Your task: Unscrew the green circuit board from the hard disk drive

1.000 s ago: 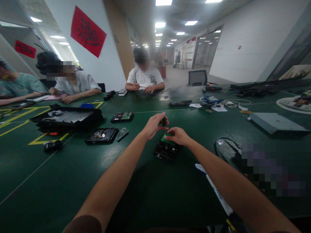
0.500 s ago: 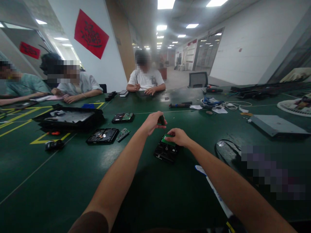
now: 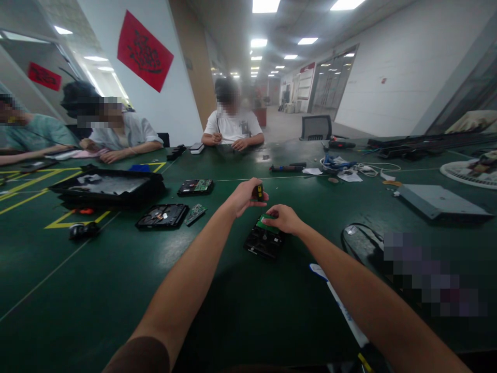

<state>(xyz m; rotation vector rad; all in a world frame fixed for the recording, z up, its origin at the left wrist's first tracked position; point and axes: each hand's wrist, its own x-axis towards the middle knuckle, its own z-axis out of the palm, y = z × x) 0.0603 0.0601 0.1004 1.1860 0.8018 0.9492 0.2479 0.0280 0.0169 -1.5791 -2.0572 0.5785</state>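
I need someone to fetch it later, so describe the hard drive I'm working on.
On the green table, find the person's right hand. Under it lies a black hard drive, its green board partly covered, unlike the opened drives lying untouched farther left.
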